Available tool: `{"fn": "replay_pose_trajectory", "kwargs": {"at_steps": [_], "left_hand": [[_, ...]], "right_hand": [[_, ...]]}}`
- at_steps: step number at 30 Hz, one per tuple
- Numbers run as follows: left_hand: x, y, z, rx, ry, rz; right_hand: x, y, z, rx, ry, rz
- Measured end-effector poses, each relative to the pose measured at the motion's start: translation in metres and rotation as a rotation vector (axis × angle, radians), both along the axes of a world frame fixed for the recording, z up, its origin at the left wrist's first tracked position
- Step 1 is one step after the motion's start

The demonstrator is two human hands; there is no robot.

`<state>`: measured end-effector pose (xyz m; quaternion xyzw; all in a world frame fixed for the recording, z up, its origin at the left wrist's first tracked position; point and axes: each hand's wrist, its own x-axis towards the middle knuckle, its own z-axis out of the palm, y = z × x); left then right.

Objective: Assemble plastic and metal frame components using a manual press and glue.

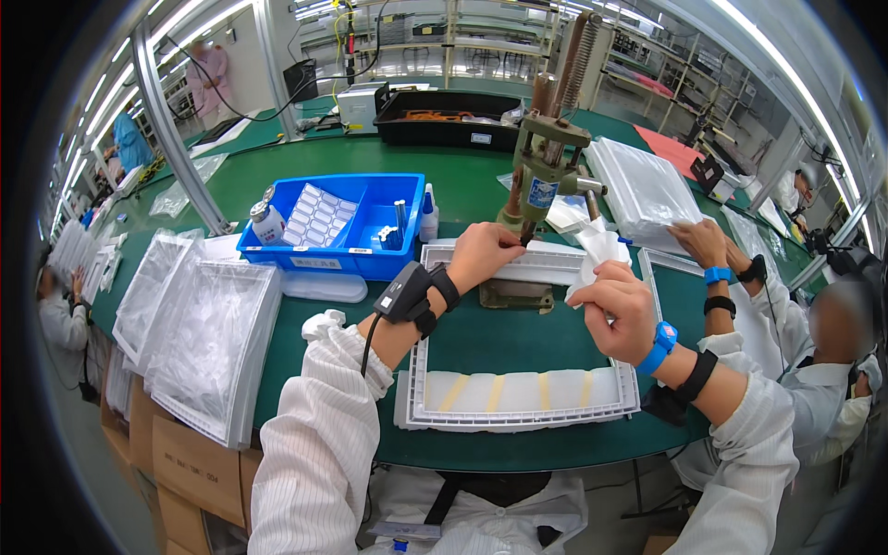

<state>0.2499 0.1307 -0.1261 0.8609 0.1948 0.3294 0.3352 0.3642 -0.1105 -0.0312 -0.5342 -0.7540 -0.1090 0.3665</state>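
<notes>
A white rectangular plastic frame [633, 381] lies in front of me, its far side under a green bench press [541, 185]. My left hand [486, 255] is pinched at the far side of the frame, right by the press's dark tip. Whatever its fingertips hold is too small to make out. My right hand [618, 313] is closed on a crumpled white wipe [603, 248], held over the frame's far right corner. Beneath the frame's near side lies a white pad [520, 390] with yellow strips.
A blue divided bin [319, 262] holds a label sheet and bottles; a small white bottle [428, 215] stands beside it. Bagged frames [217, 342] are stacked left, more bagged parts [638, 185] right. A co-worker's hand [701, 242] reaches in there. A black tray [449, 131] sits behind.
</notes>
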Motion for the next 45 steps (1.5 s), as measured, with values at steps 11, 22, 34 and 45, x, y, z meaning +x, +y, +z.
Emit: {"fn": "replay_pose_trajectory", "kwargs": {"at_steps": [11, 22, 34, 45], "left_hand": [[-0.001, 0.001, 0.002, 0.016, 0.015, 0.007], [0.0, -0.001, 0.007, 0.011, 0.023, 0.022], [0.011, -0.007, 0.006, -0.004, -0.013, 0.008], [-0.005, 0.012, 0.013, -0.183, -0.091, -0.031]], "right_hand": [[0.004, 0.009, -0.029, 0.03, -0.09, 0.014], [0.003, 0.004, 0.03, 0.038, 0.037, 0.003], [0.137, 0.164, 0.147, -0.203, 1.231, 0.105], [-0.02, -0.015, 0.049, -0.114, 0.303, -0.219]]}}
